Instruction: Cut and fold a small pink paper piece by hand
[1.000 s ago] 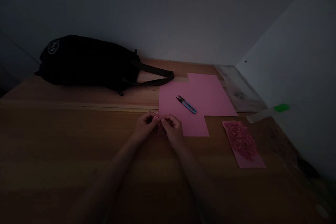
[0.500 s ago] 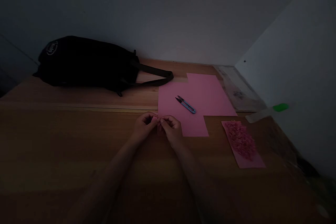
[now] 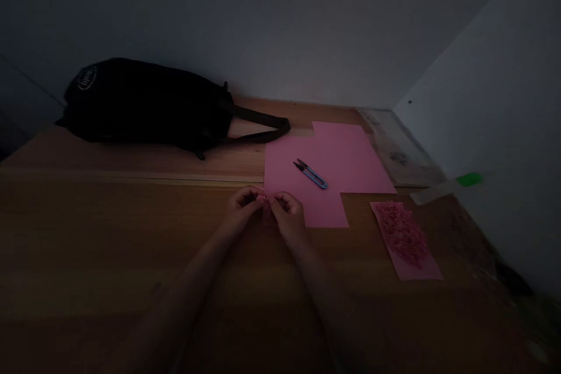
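My left hand (image 3: 241, 208) and my right hand (image 3: 288, 214) meet fingertip to fingertip over the front left corner of the pink paper (image 3: 326, 210). Both pinch a small pink piece (image 3: 264, 199) between thumb and forefinger; it looks like paper, but its shape is mostly hidden by my fingers. Beyond my hands, thread snips (image 3: 312, 175) with blue handles lie on the pink sheets, blades pointing up and left. To my right a heap of small pink pieces (image 3: 401, 231) rests on a narrow pink paper strip (image 3: 423, 272).
A black bag (image 3: 149, 105) lies at the back left, its strap (image 3: 263, 123) reaching the pink sheets. A green-tipped translucent strip (image 3: 438, 190) lies at the right. Walls close off the back and right of the wooden table (image 3: 109, 234).
Around the small pink piece my fingers have shifted slightly, and my left hand has come a little closer to the right. The other things lie as before.
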### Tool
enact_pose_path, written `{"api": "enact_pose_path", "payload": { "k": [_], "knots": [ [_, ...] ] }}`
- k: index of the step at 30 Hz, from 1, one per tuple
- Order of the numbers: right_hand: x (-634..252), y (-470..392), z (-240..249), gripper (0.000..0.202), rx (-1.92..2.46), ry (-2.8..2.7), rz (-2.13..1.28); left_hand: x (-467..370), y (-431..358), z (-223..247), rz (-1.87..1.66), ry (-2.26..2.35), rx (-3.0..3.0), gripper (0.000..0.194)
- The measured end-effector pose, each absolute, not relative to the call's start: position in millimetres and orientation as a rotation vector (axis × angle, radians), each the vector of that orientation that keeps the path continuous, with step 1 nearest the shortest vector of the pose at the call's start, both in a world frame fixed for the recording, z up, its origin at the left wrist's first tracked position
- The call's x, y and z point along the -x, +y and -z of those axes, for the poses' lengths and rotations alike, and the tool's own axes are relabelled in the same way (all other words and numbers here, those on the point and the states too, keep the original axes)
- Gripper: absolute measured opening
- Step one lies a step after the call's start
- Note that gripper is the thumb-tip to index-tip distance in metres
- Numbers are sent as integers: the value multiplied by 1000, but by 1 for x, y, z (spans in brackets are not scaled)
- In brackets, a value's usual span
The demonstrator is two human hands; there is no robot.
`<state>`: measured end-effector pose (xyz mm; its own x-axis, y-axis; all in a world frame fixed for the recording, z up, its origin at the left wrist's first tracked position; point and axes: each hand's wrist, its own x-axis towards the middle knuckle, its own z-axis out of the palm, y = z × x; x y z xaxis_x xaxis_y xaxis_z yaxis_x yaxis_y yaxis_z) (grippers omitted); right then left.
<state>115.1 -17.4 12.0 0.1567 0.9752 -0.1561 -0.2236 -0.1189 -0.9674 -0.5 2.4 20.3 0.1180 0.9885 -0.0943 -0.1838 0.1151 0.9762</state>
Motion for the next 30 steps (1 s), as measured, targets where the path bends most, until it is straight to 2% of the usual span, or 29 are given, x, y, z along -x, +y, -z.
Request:
{"api": "enact_pose_path", "payload": {
  "k": [12, 30],
  "knots": [
    [-115, -17, -15, 20, 1248, -871, -1258, 0, 4, -18, -1152, 1052, -1126, 9],
    [-115, -17, -12, 18, 1217, -866, -1271, 0, 7, -12, -1133, 1090, -1257, 15]
  ]
}}
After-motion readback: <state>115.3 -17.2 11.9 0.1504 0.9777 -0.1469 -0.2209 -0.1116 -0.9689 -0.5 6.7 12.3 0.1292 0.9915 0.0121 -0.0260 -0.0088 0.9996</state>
